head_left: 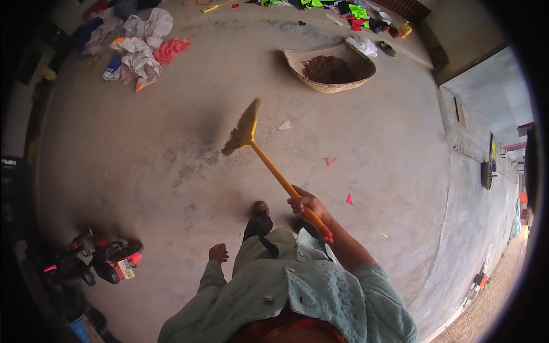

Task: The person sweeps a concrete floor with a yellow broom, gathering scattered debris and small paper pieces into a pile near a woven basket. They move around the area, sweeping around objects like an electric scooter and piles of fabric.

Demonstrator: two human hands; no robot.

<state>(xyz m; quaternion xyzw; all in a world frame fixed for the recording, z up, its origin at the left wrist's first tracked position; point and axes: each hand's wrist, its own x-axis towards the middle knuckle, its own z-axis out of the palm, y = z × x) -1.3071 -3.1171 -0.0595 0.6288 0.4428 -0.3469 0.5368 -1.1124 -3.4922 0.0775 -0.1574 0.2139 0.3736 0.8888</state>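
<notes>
My right hand (306, 204) is wrapped round the orange-yellow handle of a broom (274, 167). Its brownish bristle head (245, 130) fans out ahead of me, above or on the grey floor; I cannot tell whether it touches. Beside my body hangs my left hand (218, 252), fingers curled in, with nothing visible in it. Small scraps lie around the broom: a pale one (284, 125), a pinkish triangle (329, 161) and a red triangle (349, 199).
Farther ahead sits a wide woven basket (334, 87) with dark brown material inside. Crumpled sacks (140, 60) lie at far left, bright cloth pieces (357, 12) at far right. A motorcycle (111, 257) stands at left. A wall (492, 91) rises on the right.
</notes>
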